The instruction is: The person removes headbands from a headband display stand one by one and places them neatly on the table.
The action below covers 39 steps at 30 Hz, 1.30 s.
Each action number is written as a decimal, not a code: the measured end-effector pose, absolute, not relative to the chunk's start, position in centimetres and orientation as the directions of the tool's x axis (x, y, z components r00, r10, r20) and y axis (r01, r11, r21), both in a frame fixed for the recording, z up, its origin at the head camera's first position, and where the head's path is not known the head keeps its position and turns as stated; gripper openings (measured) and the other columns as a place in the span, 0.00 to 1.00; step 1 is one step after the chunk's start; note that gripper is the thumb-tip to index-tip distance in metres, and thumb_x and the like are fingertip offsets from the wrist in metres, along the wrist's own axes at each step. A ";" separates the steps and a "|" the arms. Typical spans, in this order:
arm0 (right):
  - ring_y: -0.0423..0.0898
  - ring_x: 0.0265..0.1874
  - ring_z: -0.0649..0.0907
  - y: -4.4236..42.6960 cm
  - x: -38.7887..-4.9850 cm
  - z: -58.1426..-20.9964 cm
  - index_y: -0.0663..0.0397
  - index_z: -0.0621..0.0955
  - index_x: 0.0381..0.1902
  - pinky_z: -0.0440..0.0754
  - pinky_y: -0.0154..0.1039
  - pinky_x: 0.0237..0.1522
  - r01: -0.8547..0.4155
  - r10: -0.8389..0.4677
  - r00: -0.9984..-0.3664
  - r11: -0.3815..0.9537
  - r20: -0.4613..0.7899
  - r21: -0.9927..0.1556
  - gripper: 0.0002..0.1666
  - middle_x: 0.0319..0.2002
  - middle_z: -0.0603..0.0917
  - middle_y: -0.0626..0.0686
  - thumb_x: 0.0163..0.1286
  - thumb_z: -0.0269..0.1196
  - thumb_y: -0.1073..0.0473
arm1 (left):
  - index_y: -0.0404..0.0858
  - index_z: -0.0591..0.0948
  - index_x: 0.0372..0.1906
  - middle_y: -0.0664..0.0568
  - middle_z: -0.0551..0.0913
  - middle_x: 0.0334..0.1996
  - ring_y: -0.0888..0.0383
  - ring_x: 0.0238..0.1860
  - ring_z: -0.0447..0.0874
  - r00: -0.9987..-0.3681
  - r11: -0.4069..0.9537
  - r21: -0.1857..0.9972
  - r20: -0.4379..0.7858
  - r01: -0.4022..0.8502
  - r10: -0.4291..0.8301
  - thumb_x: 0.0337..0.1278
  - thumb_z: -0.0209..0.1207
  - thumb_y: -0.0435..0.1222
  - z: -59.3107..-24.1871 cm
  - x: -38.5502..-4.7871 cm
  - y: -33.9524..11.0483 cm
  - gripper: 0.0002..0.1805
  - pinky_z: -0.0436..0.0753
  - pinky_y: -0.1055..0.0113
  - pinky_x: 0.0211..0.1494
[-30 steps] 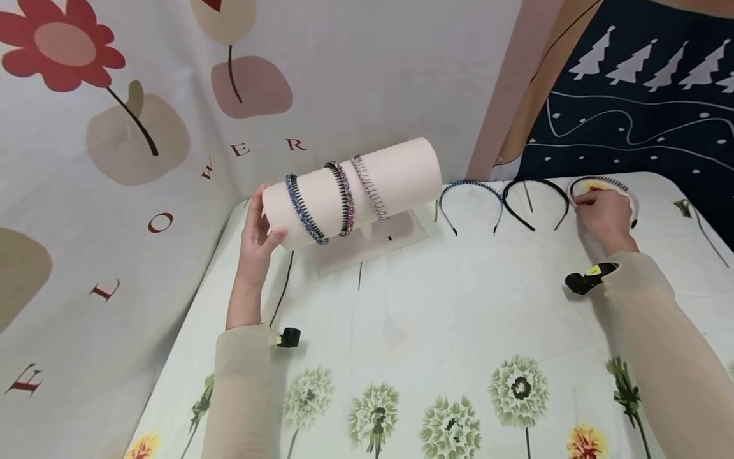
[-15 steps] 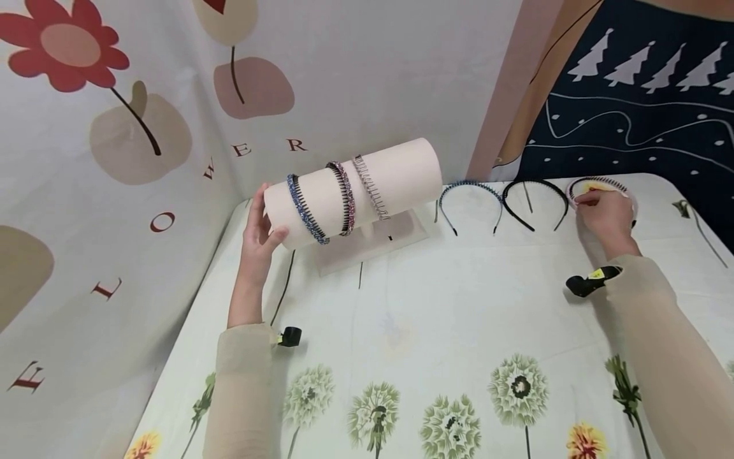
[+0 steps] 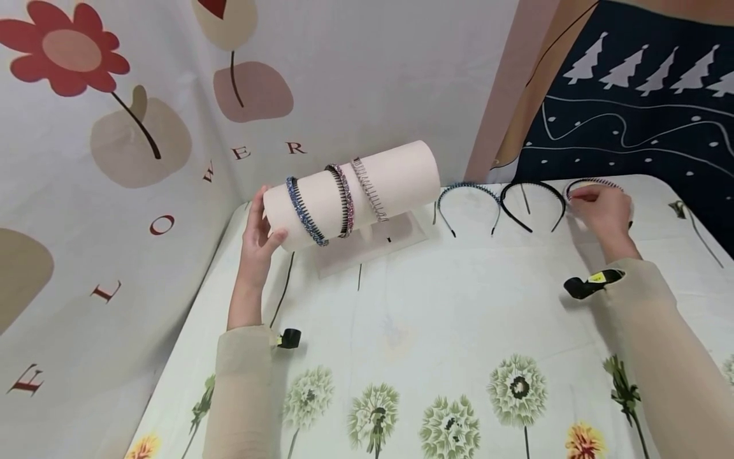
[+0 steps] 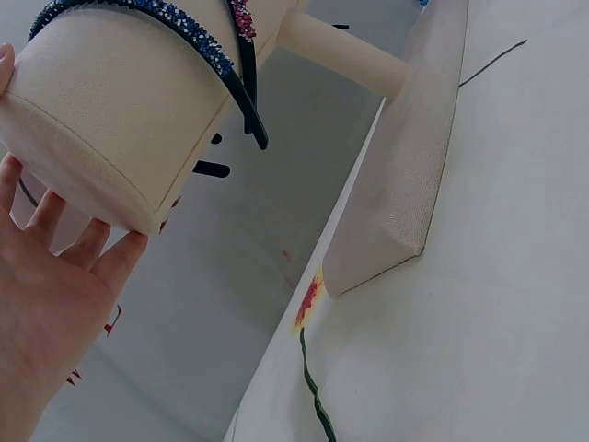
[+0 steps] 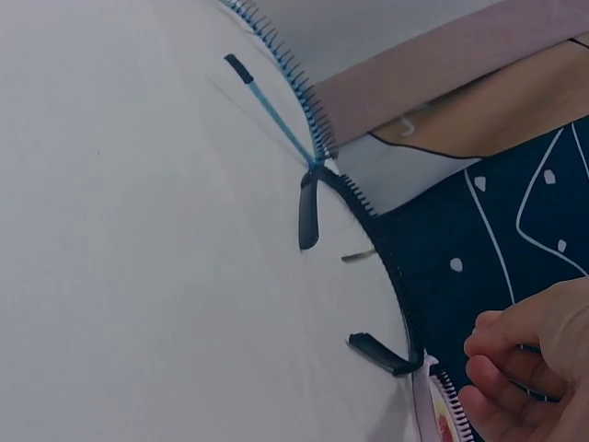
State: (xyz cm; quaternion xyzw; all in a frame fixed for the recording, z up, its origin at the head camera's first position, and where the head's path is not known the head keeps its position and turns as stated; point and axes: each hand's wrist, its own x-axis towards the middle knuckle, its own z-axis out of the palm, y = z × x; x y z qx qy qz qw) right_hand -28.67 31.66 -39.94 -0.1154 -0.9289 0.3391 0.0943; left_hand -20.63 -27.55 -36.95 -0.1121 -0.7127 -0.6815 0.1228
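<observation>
A pale cylindrical display stand [image 3: 395,175] lies level on its short post and flat base [image 3: 373,245]. It bears a blue headband [image 3: 305,211], a pink sparkly headband [image 3: 346,201] and a thin pale comb-toothed headband [image 3: 369,189]. My left hand [image 3: 255,245] grips the cylinder's left end, thumb in front and fingers behind. At the table's far right, my right hand [image 3: 604,210] has curled fingers at the left side of a pink comb-toothed headband [image 3: 599,181] and appears to pinch it; the hand hides much of that headband. In the right wrist view the contact is partly out of frame.
A light-blue headband [image 3: 470,185] and a black headband [image 3: 533,183] lie in a row left of the pink one, near the back edge. Printed cloth [image 3: 367,76] hangs behind the white flowered table [image 3: 459,299]; a dark cloth with trees [image 3: 631,127] hangs at right.
My right hand has shifted very slightly at the pink headband, which now shows less. My left hand and the stand have kept their places, apart from a small shift of the view.
</observation>
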 end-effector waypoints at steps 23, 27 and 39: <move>0.16 0.23 0.67 27.8 -27.9 -39.6 0.62 0.85 0.49 0.67 0.20 0.31 0.086 0.258 -0.957 0.681 0.130 -0.727 0.15 0.20 0.66 0.17 0.70 0.61 0.59 | 0.58 0.56 0.78 0.59 0.60 0.76 0.57 0.70 0.65 -0.947 0.043 0.947 0.320 0.319 -0.012 0.62 0.59 0.35 -36.9 -20.6 -27.5 0.42 0.78 0.73 0.59; 0.18 0.25 0.68 27.1 -27.7 -39.4 0.61 0.85 0.51 0.68 0.21 0.32 0.103 0.262 -0.960 0.663 0.101 -0.742 0.16 0.20 0.67 0.17 0.70 0.62 0.57 | 0.59 0.57 0.78 0.58 0.61 0.75 0.57 0.69 0.65 -0.947 0.040 0.946 0.322 0.321 -0.011 0.62 0.59 0.35 -36.9 -20.6 -27.5 0.42 0.78 0.73 0.59; 0.18 0.25 0.73 24.6 -27.0 -39.0 0.62 0.84 0.50 0.71 0.19 0.31 0.051 0.215 -0.972 0.592 0.096 -0.804 0.17 0.20 0.70 0.16 0.69 0.64 0.56 | 0.58 0.56 0.78 0.59 0.62 0.75 0.57 0.69 0.65 -0.944 0.025 0.944 0.329 0.329 -0.009 0.62 0.57 0.34 -37.1 -20.7 -27.6 0.42 0.79 0.73 0.57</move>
